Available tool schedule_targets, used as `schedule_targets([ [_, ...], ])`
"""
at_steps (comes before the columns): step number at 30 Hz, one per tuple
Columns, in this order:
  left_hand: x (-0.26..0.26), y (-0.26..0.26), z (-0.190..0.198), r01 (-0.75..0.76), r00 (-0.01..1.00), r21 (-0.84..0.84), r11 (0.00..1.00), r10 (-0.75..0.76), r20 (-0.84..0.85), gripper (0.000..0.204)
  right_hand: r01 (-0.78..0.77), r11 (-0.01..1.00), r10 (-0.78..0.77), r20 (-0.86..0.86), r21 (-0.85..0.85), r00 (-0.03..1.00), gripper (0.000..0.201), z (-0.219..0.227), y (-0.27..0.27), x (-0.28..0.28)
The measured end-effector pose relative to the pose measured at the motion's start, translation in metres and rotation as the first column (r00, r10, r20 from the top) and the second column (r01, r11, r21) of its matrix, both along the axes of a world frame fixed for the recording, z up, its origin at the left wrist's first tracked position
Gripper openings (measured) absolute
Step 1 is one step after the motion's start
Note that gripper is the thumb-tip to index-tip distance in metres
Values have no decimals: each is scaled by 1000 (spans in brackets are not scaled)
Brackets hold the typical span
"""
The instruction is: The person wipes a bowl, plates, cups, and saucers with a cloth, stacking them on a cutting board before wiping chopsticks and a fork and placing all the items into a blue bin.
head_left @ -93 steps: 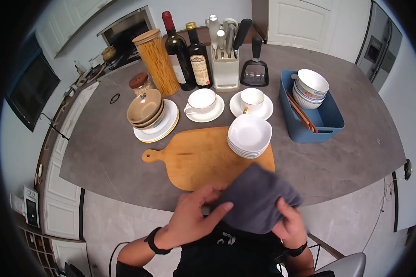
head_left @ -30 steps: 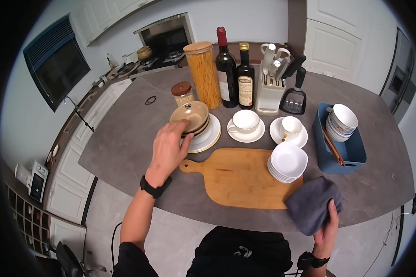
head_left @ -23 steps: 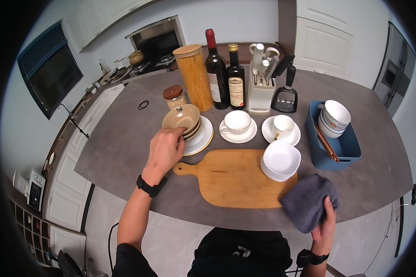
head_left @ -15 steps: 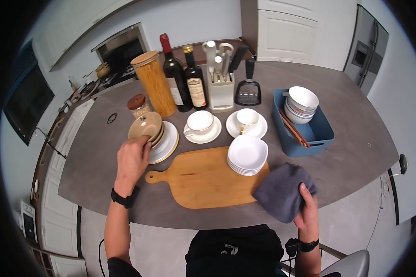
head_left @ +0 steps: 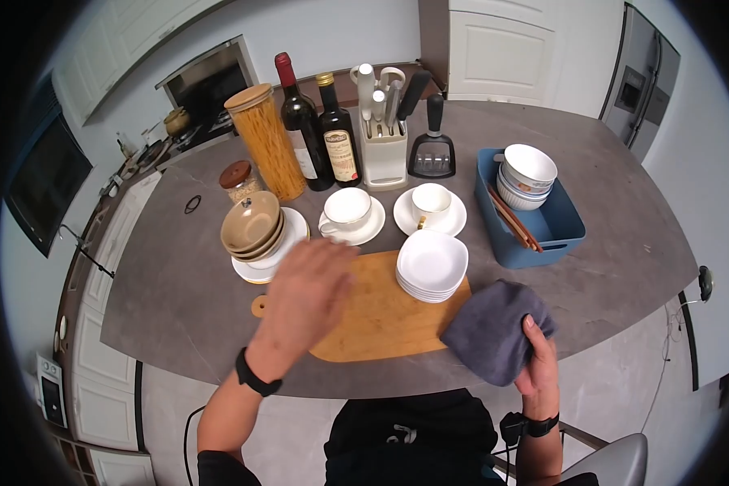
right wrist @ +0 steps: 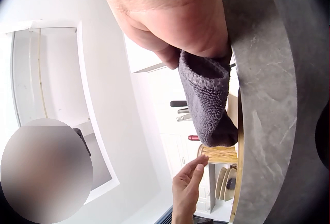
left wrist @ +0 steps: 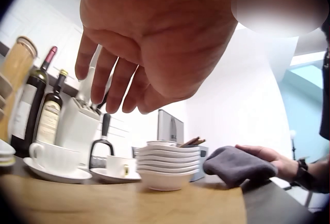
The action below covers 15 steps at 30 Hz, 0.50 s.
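My left hand [head_left: 304, 296] is over the left part of the wooden cutting board [head_left: 385, 324], holding nothing, its fingers loosely extended. The left wrist view shows its palm from below, above the board. In my right hand [head_left: 540, 364] is a dark grey cloth [head_left: 494, 332], gripped with the thumb on top, at the board's right end. Folds of the cloth [right wrist: 209, 100] hang from the fingers in the right wrist view. Brown bowls [head_left: 249, 220] are stacked on white plates [head_left: 298, 231] left of my left hand. Several white squarish bowls [head_left: 432, 263] stand stacked on the board.
Two white cups [head_left: 348, 206] [head_left: 431, 200] on saucers stand behind the board. Farther back are a pasta jar [head_left: 266, 142], two dark bottles [head_left: 338, 134] and a knife block [head_left: 385, 158]. A blue bin [head_left: 530, 255] with bowls and chopsticks sits at right.
Both hands were at the cloth in front. My left hand then reached to the brown bowls' rim, and has now left them, moving right over the board. The right hand kept the cloth.
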<state>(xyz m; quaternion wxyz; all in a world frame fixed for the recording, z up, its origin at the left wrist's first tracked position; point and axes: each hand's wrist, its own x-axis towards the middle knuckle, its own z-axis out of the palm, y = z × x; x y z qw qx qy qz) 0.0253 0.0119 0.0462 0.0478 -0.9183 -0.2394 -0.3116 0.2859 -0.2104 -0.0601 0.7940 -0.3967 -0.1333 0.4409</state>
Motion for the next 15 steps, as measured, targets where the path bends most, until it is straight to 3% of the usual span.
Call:
schedule_targets([
  [2, 22, -13, -4, 189, 980, -65, 980, -193, -52, 37, -16, 1000, 17, -44, 15, 999, 49, -2, -1, 2],
  [5, 51, -21, -12, 276, 953, -28, 961, -278, -118, 43, -18, 1000, 19, -52, 10, 998, 49, 0, -3, 1],
  [9, 64, -16, -16, 289, 946, -37, 957, -291, -145, 47, -13, 1000, 14, -57, 15, 998, 50, 0, -4, 1],
  [11, 59, -7, -18, 240, 970, -191, 952, -243, 10, 45, 0, 1000, 1, -33, 23, 999, 49, -2, -5, 0],
  [12, 55, -5, -19, 239, 970, -192, 952, -243, 6, 45, 0, 1000, 1, -37, 23, 999, 49, -5, -7, 2],
  [15, 41, -12, -17, 133, 991, -290, 948, -124, 52, 47, -156, 984, 153, 37, 87, 988, 53, -7, -10, 2],
])
